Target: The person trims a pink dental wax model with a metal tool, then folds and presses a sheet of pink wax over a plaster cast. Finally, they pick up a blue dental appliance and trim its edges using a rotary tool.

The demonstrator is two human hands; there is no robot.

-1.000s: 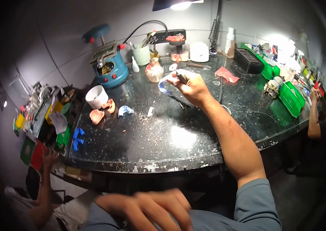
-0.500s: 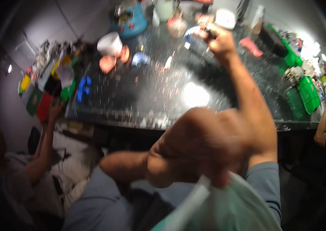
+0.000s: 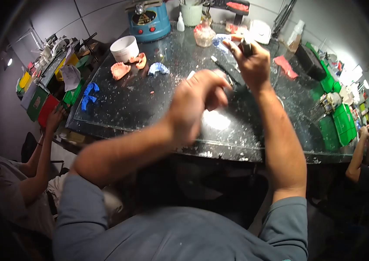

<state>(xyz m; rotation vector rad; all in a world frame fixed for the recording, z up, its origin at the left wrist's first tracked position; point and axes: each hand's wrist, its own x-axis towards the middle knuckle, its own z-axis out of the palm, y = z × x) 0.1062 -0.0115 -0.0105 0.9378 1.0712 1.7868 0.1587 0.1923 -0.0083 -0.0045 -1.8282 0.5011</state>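
Observation:
Above the middle of the table, my left hand (image 3: 197, 98) has loosely bent fingers, slightly blurred, with nothing visible in them. Farther forward and to its right, my right hand (image 3: 254, 58) is closed around a dark-handled tool (image 3: 246, 47). A blue and white arch-shaped piece (image 3: 222, 42) lies beside its thumb and fingertips; whether they touch it is unclear. Between the hands a thin dark tool with a white end (image 3: 221, 65) lies on the black table (image 3: 128, 102), partly hidden by my left hand.
A blue burner unit (image 3: 149, 24), a white bowl (image 3: 124, 48), pink moulded pieces (image 3: 119, 70) and blue ones (image 3: 89, 96) are at the left. A glass jar (image 3: 204, 35) stands behind; a pink strip (image 3: 285, 67) and green trays (image 3: 344, 124) are right. People sit on both sides.
My left hand has moved up and forward from near my body to over the table, away from the pale green cloth, which is no longer in sight there. My right hand has shifted slightly down.

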